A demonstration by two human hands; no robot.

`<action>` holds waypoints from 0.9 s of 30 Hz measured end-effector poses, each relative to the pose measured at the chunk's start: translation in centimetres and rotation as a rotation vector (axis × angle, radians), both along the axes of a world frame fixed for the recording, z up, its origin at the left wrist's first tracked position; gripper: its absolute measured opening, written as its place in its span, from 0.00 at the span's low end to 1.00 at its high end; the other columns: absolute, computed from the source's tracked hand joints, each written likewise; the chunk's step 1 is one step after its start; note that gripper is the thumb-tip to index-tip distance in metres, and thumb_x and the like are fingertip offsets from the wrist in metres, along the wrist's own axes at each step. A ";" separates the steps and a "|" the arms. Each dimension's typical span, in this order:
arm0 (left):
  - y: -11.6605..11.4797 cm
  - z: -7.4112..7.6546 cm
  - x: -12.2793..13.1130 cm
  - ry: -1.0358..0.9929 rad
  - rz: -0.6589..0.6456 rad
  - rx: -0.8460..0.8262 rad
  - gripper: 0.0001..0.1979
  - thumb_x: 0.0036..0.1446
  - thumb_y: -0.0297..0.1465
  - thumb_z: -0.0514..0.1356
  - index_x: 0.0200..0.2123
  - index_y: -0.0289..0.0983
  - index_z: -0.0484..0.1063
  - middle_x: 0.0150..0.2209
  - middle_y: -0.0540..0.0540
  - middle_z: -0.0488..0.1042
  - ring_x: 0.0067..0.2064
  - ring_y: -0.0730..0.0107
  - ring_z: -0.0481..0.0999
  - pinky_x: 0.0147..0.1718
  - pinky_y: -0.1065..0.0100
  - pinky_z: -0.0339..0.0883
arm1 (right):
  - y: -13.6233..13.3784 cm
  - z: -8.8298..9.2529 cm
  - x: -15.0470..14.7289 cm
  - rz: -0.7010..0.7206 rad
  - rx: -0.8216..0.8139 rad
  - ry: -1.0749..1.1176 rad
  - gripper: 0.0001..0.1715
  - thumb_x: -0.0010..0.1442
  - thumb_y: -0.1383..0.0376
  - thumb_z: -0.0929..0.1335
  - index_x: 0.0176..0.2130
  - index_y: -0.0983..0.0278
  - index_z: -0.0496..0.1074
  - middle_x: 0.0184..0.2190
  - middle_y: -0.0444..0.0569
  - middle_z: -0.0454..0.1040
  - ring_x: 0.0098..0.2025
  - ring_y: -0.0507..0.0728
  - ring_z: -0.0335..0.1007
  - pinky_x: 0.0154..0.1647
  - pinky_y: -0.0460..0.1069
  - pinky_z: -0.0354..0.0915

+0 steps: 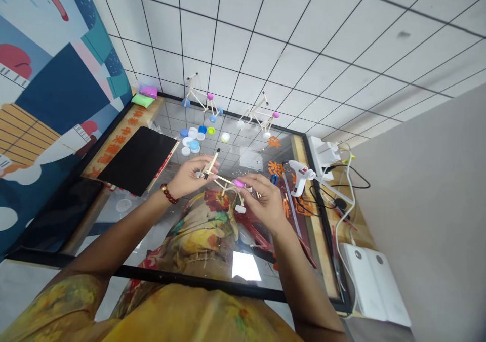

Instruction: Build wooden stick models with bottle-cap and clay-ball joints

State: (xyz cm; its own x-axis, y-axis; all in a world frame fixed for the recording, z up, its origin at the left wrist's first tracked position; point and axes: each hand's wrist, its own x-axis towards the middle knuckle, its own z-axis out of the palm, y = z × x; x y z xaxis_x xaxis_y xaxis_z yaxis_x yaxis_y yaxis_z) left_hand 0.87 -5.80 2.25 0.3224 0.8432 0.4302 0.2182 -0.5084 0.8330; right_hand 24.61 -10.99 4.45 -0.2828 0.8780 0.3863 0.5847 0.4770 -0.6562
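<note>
Fixing the pink lump (239,183), perhaps, we pinch it with our right hand (266,198) at three o'clock, the stick frame (225,179) with our left hand (191,176) at nine, and next should press gently.

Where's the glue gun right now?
In the head view, the glue gun lies on the right side, by the table's right edge, beyond and to the right of the person's right hand.
</note>
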 end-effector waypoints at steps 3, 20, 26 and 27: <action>-0.2 -0.5 0.1 -0.021 0.014 -0.028 0.10 0.54 0.37 0.65 0.36 0.38 0.77 0.48 0.40 0.77 0.54 0.58 0.74 0.58 0.51 0.64 | 0.0 0.2 0.2 -0.003 -0.005 -0.031 0.16 0.61 0.62 0.69 0.50 0.55 0.74 0.45 0.49 0.76 0.45 0.58 0.73 0.47 0.55 0.69; -8.5 1.0 -0.2 0.221 0.244 0.347 0.14 0.56 0.26 0.61 0.45 0.44 0.71 0.43 0.45 0.76 0.47 0.61 0.76 0.48 0.56 0.73 | -1.1 -3.5 -0.4 -0.125 -0.150 0.009 0.17 0.58 0.62 0.71 0.48 0.61 0.74 0.39 0.49 0.75 0.32 0.54 0.68 0.35 0.50 0.67; -6.3 2.6 4.1 0.376 0.099 0.470 0.28 0.60 0.23 0.54 0.63 0.41 0.58 0.57 0.38 0.70 0.63 0.56 0.65 0.58 0.50 0.66 | -1.0 -3.8 -0.9 -0.143 -0.124 0.095 0.16 0.58 0.64 0.69 0.47 0.61 0.73 0.39 0.50 0.77 0.32 0.54 0.69 0.36 0.50 0.67; -5.8 2.7 4.5 0.398 0.076 0.474 0.29 0.60 0.23 0.54 0.64 0.40 0.57 0.58 0.37 0.69 0.64 0.56 0.63 0.60 0.50 0.64 | -1.1 -3.8 -0.9 -0.151 -0.117 0.100 0.15 0.58 0.65 0.69 0.47 0.62 0.73 0.38 0.50 0.77 0.31 0.54 0.69 0.36 0.50 0.67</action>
